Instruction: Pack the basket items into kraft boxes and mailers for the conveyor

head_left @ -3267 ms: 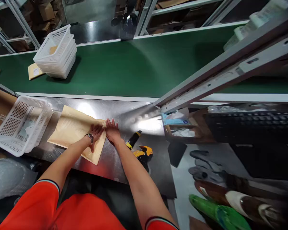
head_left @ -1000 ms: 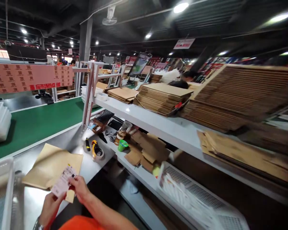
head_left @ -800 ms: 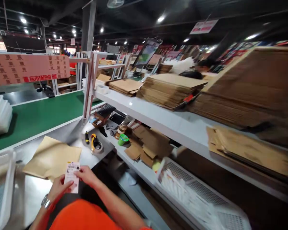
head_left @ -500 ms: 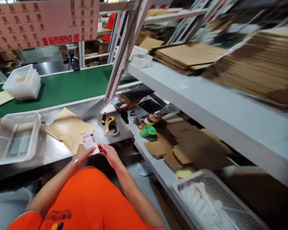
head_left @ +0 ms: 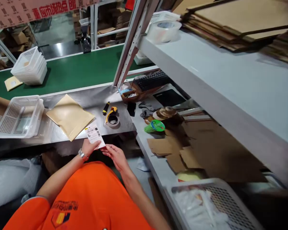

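White printed label (head_left: pixel 94 134) in the head view, just beyond the orange shirt (head_left: pixel 98 191), pinched at its lower end by the left hand (head_left: pixel 89 148), thumb pressed on top. At its lower right corner, right hand (head_left: pixel 116 156), half curled, fingertips by the paper; cannot tell whether gripping. Beyond, on steel table (head_left: pixel 92 97): tan envelope (head_left: pixel 69 116) lying flat, perforated basket (head_left: pixel 39 118) to its left, cutter (head_left: pixel 106 108) and tape dispenser (head_left: pixel 112 111) to its right.
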`<action>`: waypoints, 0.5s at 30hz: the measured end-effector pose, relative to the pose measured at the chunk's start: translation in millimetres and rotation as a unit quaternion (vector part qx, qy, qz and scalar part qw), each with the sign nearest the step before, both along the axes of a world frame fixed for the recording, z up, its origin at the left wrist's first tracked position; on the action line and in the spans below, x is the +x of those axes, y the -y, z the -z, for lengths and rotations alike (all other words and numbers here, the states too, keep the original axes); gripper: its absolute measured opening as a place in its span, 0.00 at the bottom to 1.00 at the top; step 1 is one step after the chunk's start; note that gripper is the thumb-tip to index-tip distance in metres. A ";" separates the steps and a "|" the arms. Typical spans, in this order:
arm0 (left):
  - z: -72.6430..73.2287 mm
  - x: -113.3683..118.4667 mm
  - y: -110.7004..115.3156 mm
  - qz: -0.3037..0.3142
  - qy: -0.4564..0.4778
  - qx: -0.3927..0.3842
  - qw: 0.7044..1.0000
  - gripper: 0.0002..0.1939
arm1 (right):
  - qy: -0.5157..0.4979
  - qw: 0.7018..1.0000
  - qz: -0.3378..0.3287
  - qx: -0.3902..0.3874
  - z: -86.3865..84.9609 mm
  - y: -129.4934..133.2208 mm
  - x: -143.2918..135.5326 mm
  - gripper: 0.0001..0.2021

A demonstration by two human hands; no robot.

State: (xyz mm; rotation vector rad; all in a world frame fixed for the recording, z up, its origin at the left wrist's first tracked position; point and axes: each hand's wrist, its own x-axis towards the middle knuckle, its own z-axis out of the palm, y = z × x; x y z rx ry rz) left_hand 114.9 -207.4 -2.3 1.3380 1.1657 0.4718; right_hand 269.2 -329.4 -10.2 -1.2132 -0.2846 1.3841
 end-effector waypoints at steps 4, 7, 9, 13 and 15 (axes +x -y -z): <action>-1.7 2.1 11.8 -0.019 -0.003 -0.026 0.999 0.12 | -0.001 1.000 -0.009 -0.003 3.7 6.3 5.4 0.30; -4.2 3.2 14.5 -0.030 -0.003 -0.030 0.999 0.11 | -0.004 1.000 -0.015 -0.004 3.7 6.9 5.6 0.30; -6.0 4.5 14.1 -0.035 -0.001 -0.028 0.999 0.11 | -0.008 1.000 -0.012 -0.003 2.9 6.2 5.5 0.30; -9.3 7.7 11.0 -0.038 0.009 -0.020 0.999 0.13 | -0.007 1.000 0.001 -0.002 2.2 3.0 5.5 0.30; -9.8 9.0 8.6 -0.035 0.013 -0.017 0.999 0.14 | -0.002 1.000 0.007 -0.002 2.7 0.9 5.6 0.31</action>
